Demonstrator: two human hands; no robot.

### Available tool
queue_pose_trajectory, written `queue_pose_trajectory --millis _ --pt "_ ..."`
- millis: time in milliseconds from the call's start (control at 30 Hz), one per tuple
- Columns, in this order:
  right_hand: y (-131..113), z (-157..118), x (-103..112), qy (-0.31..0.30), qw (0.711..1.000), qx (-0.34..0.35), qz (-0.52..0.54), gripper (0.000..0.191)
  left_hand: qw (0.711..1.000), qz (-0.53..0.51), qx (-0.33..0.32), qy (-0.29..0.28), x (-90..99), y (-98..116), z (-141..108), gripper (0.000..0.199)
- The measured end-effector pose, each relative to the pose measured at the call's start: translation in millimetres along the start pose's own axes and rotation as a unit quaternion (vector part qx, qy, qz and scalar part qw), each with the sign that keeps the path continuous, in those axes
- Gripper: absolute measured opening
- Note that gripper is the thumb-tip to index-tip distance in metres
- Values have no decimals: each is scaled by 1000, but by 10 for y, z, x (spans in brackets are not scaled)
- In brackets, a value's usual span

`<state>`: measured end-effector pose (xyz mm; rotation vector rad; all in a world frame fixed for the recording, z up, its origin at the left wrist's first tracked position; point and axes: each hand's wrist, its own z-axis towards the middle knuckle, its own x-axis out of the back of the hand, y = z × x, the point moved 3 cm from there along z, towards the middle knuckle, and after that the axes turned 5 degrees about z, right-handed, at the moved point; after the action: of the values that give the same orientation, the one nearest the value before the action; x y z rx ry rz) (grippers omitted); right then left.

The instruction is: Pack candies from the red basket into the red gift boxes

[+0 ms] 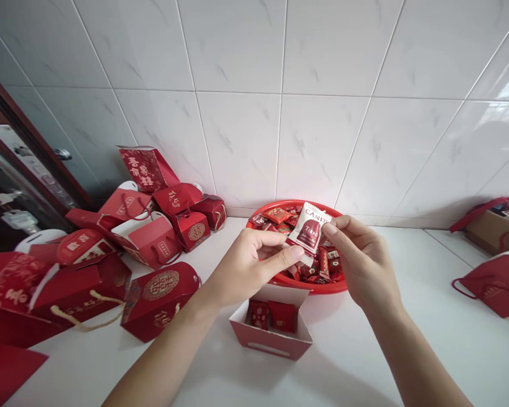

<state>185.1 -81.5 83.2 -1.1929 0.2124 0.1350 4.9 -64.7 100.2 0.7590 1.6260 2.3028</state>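
Note:
A white and dark red wrapped candy (pixel 309 230) is held up between both hands, its printed face toward me. My left hand (pixel 257 263) pinches its lower left edge between thumb and finger. At its upper right side, my right hand (pixel 360 251) grips it the same way. Behind and below is a red plastic basket (pixel 328 289) filled with wrapped candies in red and other colours. In front of the basket stands a small red gift box (pixel 271 343) with its top open. Inside that box lie red packets (pixel 282 316).
Many red gift boxes (pixel 146 240) with cord handles are heaped on the left, some with gold lettering. Another red box (pixel 492 285) and a brown carton (pixel 492 232) stand at the right. Behind rises a tiled wall (pixel 237 141); a door edge with keys (pixel 19 220) is far left.

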Motion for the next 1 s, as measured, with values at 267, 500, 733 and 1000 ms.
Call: queue_pose_trajectory --millis 267,500,733,1000 --pt "17 9 6 -5 1000 5 -5 21 999 44 -20 18 109 39 25 30" --pt "20 20 12 -3 1000 3 -28 24 996 86 -21 15 107 10 0 35" --pt "25 26 12 -4 1000 -1 -25 25 996 84 -12 -5 98 -19 11 34" --pt "38 25 13 -4 1000 -8 -7 24 996 88 -18 -15 86 -3 18 33"
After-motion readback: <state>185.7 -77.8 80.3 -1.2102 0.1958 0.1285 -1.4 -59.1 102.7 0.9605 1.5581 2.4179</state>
